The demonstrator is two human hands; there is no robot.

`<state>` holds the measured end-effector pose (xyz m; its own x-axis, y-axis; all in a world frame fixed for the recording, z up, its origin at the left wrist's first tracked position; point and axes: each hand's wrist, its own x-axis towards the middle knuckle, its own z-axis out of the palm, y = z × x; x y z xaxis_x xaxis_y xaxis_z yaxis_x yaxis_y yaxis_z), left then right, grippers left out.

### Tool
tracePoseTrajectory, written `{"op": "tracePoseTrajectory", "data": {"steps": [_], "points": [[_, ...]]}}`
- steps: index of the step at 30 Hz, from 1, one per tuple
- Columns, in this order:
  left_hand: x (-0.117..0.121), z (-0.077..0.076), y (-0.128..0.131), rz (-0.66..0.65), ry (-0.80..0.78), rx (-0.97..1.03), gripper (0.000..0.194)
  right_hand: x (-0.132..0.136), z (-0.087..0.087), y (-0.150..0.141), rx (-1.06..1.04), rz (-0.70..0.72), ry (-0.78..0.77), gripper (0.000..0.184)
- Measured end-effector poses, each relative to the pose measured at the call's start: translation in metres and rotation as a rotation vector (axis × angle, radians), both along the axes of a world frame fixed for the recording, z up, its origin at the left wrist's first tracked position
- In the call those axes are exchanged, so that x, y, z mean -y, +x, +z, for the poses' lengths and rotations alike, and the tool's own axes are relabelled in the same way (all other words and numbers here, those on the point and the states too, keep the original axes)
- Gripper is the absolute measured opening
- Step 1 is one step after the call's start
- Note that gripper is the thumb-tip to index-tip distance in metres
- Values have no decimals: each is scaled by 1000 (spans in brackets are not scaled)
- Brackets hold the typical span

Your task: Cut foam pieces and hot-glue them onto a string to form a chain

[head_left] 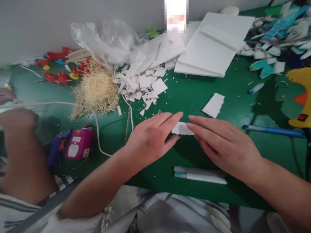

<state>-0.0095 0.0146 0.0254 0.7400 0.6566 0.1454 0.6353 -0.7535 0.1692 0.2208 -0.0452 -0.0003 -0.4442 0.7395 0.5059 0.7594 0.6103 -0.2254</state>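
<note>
My left hand [154, 132] pinches the left end of a small white foam board piece [181, 128] between thumb and fingers. At its right end, the fingers of my right hand [221, 139] close on the same piece, the thumb tucked beneath. The piece is held just over the green table. Beyond my right hand lies a loose white foam piece [214, 105] with one ragged edge. Nearer my body, two white marker pens [200, 177] rest side by side.
White foam scraps [145, 85], a heap of thin wooden sticks [97, 87] and foam sheets [206, 48] lie further back. A magenta power socket block [80, 144] with a white cord sits left. Right are a blue pen [274, 130] and a yellow tool [300, 97]. Another person's arm [24, 155] rests far left.
</note>
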Motion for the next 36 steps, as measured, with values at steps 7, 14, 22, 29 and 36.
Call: {"op": "tracePoseTrajectory", "data": {"steps": [7, 14, 22, 29, 36], "points": [[-6, -10, -1, 137, 51, -28, 22, -11, -3, 13, 69, -314, -19, 54], [-16, -23, -6, 134, 171, 84, 15, -32, -18, 44, 79, -528, -247, 68], [-13, -26, -2, 76, 158, 263, 22, -30, -9, 35, 0, -375, -209, 69], [-12, -31, 7, 118, 46, 265, 19, -19, -13, 8, 62, -150, -147, 68], [-12, -30, 5, 124, 94, 105, 23, -20, -16, 15, 78, -179, -164, 71]]}}
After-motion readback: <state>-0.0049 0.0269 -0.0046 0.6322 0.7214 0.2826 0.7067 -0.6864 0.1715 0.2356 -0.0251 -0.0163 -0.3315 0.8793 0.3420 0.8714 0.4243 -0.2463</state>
